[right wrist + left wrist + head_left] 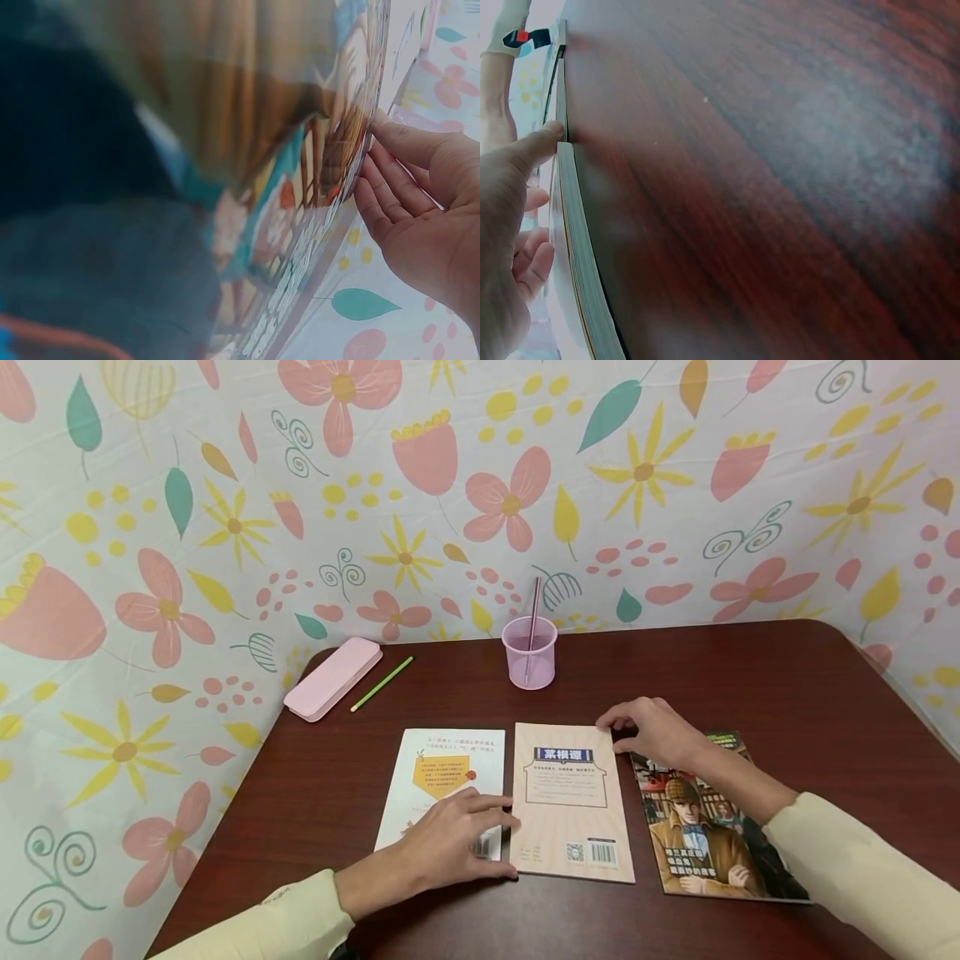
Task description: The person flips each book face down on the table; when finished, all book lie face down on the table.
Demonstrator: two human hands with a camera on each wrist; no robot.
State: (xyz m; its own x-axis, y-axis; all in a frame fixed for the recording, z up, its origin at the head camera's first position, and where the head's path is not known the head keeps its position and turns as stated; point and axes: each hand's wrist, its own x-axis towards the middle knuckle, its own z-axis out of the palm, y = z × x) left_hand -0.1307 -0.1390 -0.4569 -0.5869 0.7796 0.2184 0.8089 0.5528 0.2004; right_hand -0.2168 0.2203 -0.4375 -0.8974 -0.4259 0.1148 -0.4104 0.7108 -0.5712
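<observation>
Three books lie flat in a row on the dark table. In the middle is a cream book (570, 827) with a blue title box and a barcode. My left hand (442, 835) is over the white book (401, 793) on the left, its fingertips at the cream book's left edge. The left wrist view shows this left hand (514, 217) beside the books' edges. At the cream book's top right corner, the fingertips of my right hand (656, 735) touch its edge. Right of it lies a dark comic-style book (693, 835) with a man in a cap, partly under the right forearm.
A pink pencil case (333, 679) and a green pencil (382, 683) lie at the back left. A pink mesh cup (530, 664) holding a striped pencil (534, 618) stands at the back. Behind the table (712, 677) hangs a flower-patterned cloth (465, 527).
</observation>
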